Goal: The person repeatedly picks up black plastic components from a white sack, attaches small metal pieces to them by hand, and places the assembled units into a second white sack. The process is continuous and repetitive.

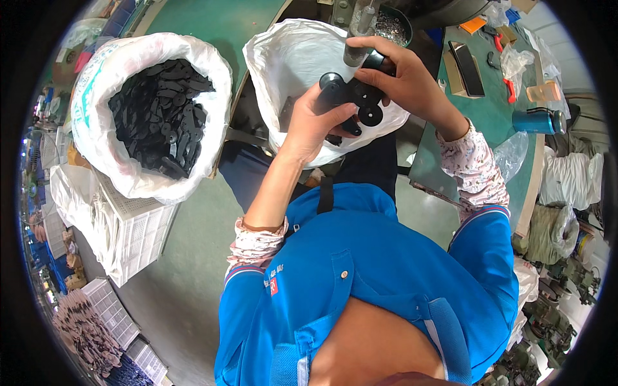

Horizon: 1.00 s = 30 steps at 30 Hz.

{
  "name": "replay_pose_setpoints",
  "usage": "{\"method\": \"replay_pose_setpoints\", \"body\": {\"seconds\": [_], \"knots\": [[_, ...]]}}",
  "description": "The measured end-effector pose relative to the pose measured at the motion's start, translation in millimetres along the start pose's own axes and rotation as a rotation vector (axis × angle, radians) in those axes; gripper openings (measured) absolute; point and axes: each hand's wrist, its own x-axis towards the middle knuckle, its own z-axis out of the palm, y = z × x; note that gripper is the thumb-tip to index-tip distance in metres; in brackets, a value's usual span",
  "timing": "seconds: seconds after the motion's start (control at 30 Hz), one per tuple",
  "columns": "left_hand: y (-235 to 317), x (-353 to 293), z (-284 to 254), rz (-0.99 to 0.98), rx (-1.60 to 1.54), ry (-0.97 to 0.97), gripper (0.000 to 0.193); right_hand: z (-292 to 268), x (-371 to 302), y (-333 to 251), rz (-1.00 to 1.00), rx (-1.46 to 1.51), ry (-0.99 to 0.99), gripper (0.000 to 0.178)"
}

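My left hand (304, 132) is closed round several black parts (331, 93) with rounded ends. My right hand (415, 80) pinches at the same dark cluster, its fingers around a black part with round discs (368, 96). Both hands meet just below a vertical metal spindle (356, 53) of a machine; whether a part touches it I cannot tell. Under them hangs a wide white plastic bag (273, 58), with a few dark pieces partly hidden inside. To the left stands another white bag (90, 128) full of flat black parts (168, 109).
A tray of metal shavings (391, 27) sits behind the spindle. On the green table (444, 151) at right are a black flat object (466, 67) in a cardboard box, red-handled tools (510, 91) and a blue bottle (537, 121). A white crate (141, 228) supports the left bag.
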Motion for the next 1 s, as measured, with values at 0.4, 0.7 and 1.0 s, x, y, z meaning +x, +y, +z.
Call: {"method": "replay_pose_setpoints", "body": {"seconds": [0.4, 0.7, 1.0], "knots": [[-2, 2, 3, -0.017, -0.547, 0.02, 0.045, 28, -6, -1, -0.733, -0.466, 0.557, 0.038], [-9, 2, -11, 0.097, -0.467, 0.078, 0.054, 87, -36, 24, -0.734, -0.47, 0.206, 0.033], [-1, -2, 1, 0.14, -0.361, 0.179, 0.04, 75, -38, 16, -0.223, -0.077, 0.458, 0.02]]}}
